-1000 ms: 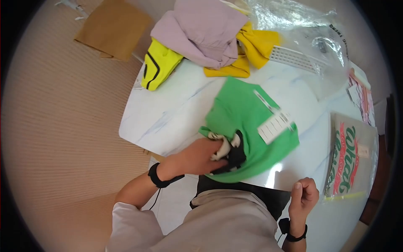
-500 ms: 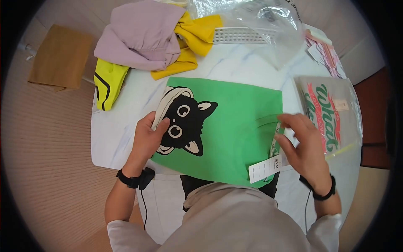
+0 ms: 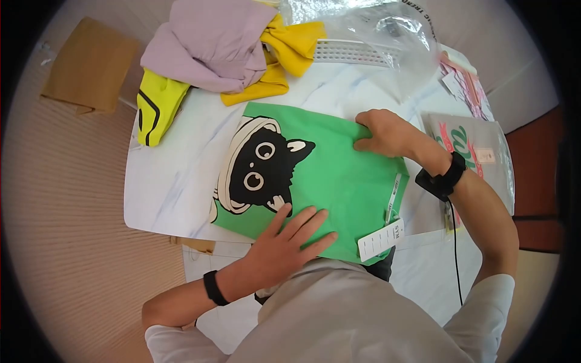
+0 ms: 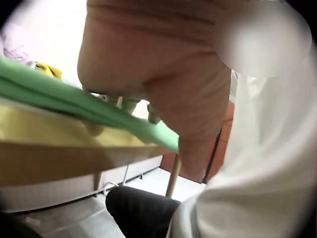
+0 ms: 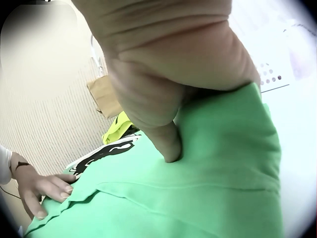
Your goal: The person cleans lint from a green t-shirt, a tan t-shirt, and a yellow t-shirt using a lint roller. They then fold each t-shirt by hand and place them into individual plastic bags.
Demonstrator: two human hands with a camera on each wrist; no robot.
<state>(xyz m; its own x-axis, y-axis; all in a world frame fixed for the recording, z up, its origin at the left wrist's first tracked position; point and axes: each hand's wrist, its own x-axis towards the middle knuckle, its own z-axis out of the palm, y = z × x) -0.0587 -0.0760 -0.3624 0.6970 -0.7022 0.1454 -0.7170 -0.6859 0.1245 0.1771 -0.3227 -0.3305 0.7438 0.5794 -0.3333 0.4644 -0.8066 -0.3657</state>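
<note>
A folded green shirt [image 3: 339, 181] lies at the table's near edge, its printed black cat [image 3: 266, 163] facing up on the left part. A white paper tag [image 3: 381, 240] hangs at its near right corner. My left hand [image 3: 278, 251] rests on the near edge of the shirt, fingers straight and spread over the fabric. At the far edge, my right hand [image 3: 390, 133] pinches the shirt, with the thumb [image 5: 168, 146] on top of the cloth and the other fingers hidden behind it in the right wrist view.
Behind the shirt lie a lilac garment [image 3: 206, 45], yellow cloth [image 3: 296, 45] and a neon-yellow piece [image 3: 160, 106]. A clear plastic bag [image 3: 387, 27] lies over a white perforated strip [image 3: 351, 51]. To the right is a bagged grey garment [image 3: 493, 145]. A brown box [image 3: 91, 63] stands beyond the table.
The crumpled shirt has been laid flat with the cat showing. My left hand moved from the shirt's left side to its near edge; my right hand moved from the right side to the far edge.
</note>
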